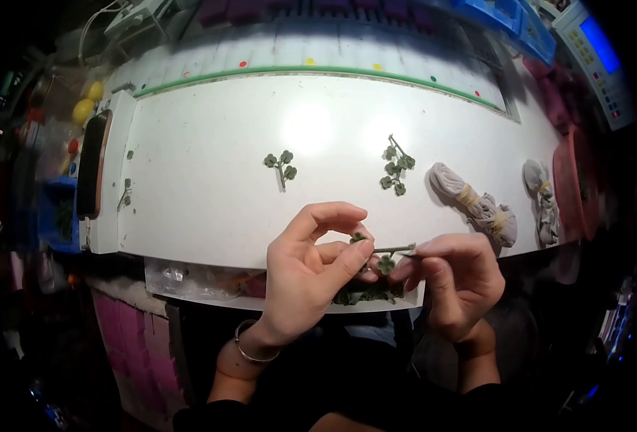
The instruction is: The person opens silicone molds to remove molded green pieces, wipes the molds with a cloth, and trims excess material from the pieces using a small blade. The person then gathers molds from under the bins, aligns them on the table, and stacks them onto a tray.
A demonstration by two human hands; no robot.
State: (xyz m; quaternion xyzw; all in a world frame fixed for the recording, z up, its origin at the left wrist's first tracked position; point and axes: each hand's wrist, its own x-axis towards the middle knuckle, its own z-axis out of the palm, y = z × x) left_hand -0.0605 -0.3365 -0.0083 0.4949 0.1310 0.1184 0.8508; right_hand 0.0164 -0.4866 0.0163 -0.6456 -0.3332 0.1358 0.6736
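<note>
Near the front edge of the white table, my left hand (311,263) pinches a small green artificial leaf sprig (386,264) between thumb and fingers. My right hand (459,281) has its fingertips closed at the other end of the same stem, which lies roughly level between both hands. Part of the sprig is hidden behind my left fingers. Beyond my hands, a leaf sprig with a few clover-like leaves (281,168) lies left of centre. A fuller sprig (396,167) rests farther right.
An open drawer (318,308) under the table edge holds green pieces and plastic bags. Banded grey cloth bundles (477,205) lie right, near a pink basin (576,183). A phone (94,164) stands at left. A green-edged strip (261,73) crosses the back.
</note>
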